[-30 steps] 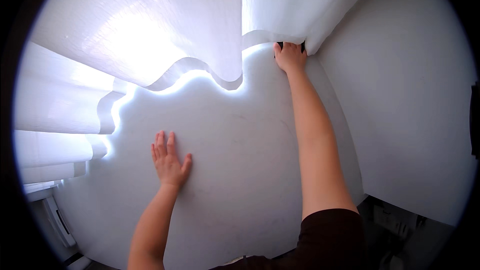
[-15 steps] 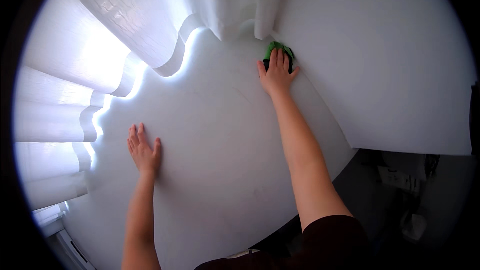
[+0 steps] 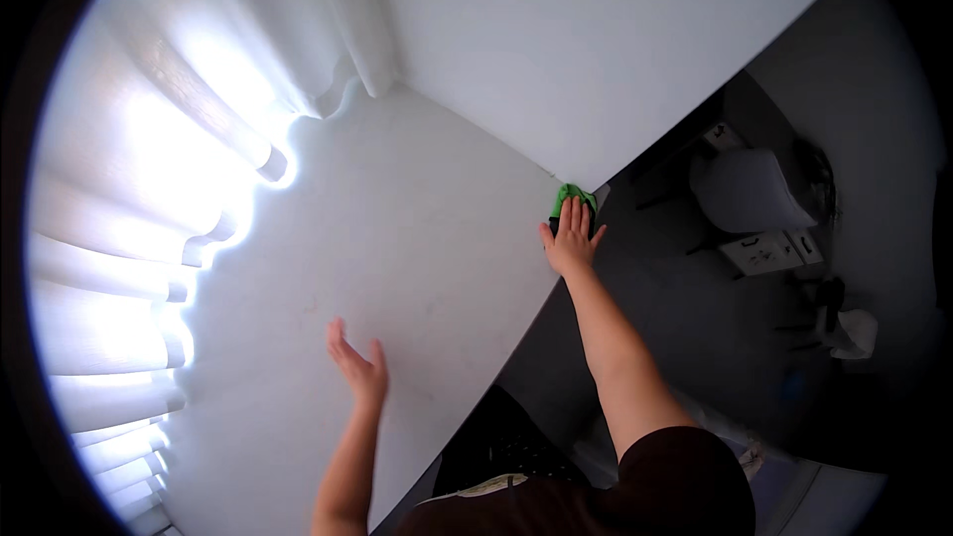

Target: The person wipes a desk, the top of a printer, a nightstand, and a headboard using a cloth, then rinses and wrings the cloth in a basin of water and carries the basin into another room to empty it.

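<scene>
At the right edge of a white tabletop (image 3: 467,268), near where it meets an upright white panel, lies a green and black cloth (image 3: 566,195). My right hand (image 3: 572,246) holds the cloth under its fingers and palm, pressing it to the surface, with the fingers stretched forward and the thumb out to the side. Part of the cloth is hidden beneath the hand. My left hand (image 3: 359,362) is over the nearer middle of the tabletop, turned partly on its side. It is open and holds nothing, its thumb apart from the fingers.
White curtains (image 3: 129,238) hang along the left, bright light coming through. The upright white panel (image 3: 596,50) borders the tabletop's far right side. Beyond the tabletop's right edge, in shadow, stand a pale chair (image 3: 749,191), a white drawer unit (image 3: 769,253) and another white seat (image 3: 852,334).
My right hand has drawn the cloth along the panel's base from the curtain end to the tabletop's right edge. My left hand has turned on its side. The view has swung right.
</scene>
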Demonstrator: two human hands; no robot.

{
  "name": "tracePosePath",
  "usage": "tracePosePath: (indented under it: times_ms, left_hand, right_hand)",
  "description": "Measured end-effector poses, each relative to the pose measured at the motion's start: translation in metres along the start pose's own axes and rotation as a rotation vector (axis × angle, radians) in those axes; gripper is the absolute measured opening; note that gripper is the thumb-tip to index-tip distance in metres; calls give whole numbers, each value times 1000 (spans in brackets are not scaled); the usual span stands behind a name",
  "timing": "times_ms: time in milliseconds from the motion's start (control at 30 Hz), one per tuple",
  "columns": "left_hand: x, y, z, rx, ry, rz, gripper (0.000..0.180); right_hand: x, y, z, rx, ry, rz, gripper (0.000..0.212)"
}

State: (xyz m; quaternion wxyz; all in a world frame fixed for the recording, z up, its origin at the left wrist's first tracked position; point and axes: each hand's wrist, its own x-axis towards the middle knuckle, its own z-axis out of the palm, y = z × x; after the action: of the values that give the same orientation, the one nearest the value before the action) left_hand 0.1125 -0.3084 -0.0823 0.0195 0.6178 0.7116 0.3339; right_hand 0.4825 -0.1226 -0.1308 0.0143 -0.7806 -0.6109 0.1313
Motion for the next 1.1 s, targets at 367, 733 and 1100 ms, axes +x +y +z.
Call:
tracePosePath:
  times_ms: [367,733,1100]
  left_hand:
    - [-103,115,-54,-295,-596,-317,25]
    - [-109,207,-11,-379,-367,-484,18]
    - [-138,241,-31,-524,-180,-637,19]
  right_hand:
    - [9,-31,24,134,92,-210,79]
    - [53,64,31,151,171,-687,35]
    - [-72,71,-70,2265,-1192,155,42]
